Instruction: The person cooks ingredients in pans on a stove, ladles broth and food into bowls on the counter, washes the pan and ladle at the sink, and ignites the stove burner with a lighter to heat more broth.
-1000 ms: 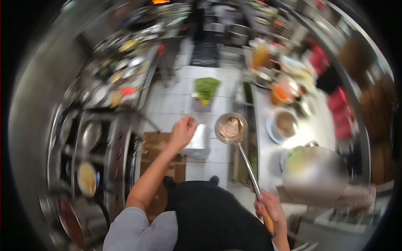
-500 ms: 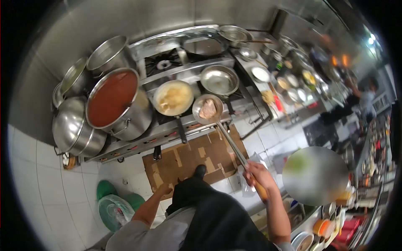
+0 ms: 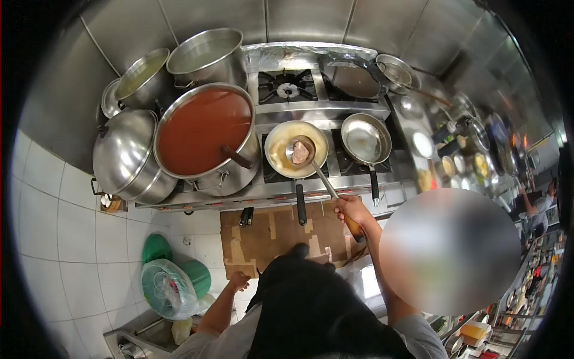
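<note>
My right hand [image 3: 351, 210] is closed around the wooden handle of a steel ladle [image 3: 324, 180]. In the ladle's bowl lies a pale piece of what looks like meat [image 3: 300, 152]. The bowl is over a frying pan [image 3: 301, 204] that holds a pale yellowish liquid with lumps; whether it touches the liquid I cannot tell. Low on the left, beside my body, my left hand [image 3: 240, 281] hangs with curled fingers, holding nothing that I can see. A second steel frying pan [image 3: 362, 136] sits on the burner to the right.
A large pot of red sauce [image 3: 203, 131] with a handle sticking out stands left of the pan. Behind it are more pots [image 3: 206, 57] and a lidded one [image 3: 125, 143]. Cardboard [image 3: 281, 233] covers the floor. A green bin [image 3: 194, 278] is at lower left; another person [image 3: 538, 209] is far right.
The ladle with the meat has moved left, from beside the pans to over the pan of yellowish liquid. My view has turned toward the stove. My left hand still hangs low.
</note>
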{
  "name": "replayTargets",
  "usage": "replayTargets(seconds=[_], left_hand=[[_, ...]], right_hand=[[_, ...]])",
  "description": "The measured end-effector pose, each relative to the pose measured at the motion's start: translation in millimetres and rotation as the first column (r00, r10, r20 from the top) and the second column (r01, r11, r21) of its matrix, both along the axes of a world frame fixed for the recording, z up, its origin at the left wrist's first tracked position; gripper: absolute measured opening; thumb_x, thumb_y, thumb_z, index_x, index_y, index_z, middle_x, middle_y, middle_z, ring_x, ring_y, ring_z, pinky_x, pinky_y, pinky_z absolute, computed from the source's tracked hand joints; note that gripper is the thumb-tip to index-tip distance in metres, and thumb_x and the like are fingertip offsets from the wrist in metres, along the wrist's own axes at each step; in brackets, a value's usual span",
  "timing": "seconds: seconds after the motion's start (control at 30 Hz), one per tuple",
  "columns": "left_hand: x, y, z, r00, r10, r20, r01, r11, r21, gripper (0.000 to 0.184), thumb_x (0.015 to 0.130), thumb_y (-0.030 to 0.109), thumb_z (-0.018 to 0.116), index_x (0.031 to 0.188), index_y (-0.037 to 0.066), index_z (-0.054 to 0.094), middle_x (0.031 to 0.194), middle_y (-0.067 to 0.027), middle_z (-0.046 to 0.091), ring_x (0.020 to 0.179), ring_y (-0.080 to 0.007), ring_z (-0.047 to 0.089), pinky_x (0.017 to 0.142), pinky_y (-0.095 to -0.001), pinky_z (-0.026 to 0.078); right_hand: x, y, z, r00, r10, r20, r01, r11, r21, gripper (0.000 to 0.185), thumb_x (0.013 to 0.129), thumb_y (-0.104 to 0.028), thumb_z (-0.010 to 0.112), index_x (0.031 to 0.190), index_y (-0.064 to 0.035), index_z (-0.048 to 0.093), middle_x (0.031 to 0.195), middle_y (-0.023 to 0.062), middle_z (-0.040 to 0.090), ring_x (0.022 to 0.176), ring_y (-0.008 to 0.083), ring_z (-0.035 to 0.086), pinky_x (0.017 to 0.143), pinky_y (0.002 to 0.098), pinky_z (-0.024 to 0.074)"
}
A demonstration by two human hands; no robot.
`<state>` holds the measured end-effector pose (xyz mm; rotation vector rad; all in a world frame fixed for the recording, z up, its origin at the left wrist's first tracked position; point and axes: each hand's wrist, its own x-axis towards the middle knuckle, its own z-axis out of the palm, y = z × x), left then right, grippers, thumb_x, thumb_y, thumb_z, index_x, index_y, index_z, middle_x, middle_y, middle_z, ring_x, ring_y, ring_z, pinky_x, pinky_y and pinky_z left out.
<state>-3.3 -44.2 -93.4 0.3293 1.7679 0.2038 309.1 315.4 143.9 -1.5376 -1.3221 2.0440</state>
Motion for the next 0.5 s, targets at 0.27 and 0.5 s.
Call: replayTargets(seconds=[0.27,0.5], left_hand=[[18.0,11.2,5.1,1.0,0.024,-0.019,-0.022,0.997,0.075,0.027,0.088,0.027,0.061,0.083,0.002,0.057,0.069,-0.0139,0.064,0.052,-0.0198,0.059,0.044,-0.0346,0.048],[30.4,25.1,-35.1,0.979,0.202,-0.031,-0.198,0.976,0.09,0.026,0.091,0.029,0.055,0.084,0.005,0.058,0.066,-0.01,0.062,0.05,-0.0175,0.057,0.044,-0.0339,0.048]], right_hand=[[4.5,17.8,-12.4,0.999,0.012,-0.03,-0.014,0.997,-0.077,0.017,0.091,-0.02,0.057,0.091,-0.0035,0.056,0.068,0.0023,0.053,0.048,0.0096,0.047,0.044,0.0264,0.0429],[18.0,31.9,-30.9,0.995,-0.004,-0.104,-0.014,0.984,-0.18,0.019,0.091,-0.023,0.059,0.094,-0.0046,0.055,0.068,0.0016,0.052,0.049,0.0093,0.046,0.043,0.0257,0.0416]])
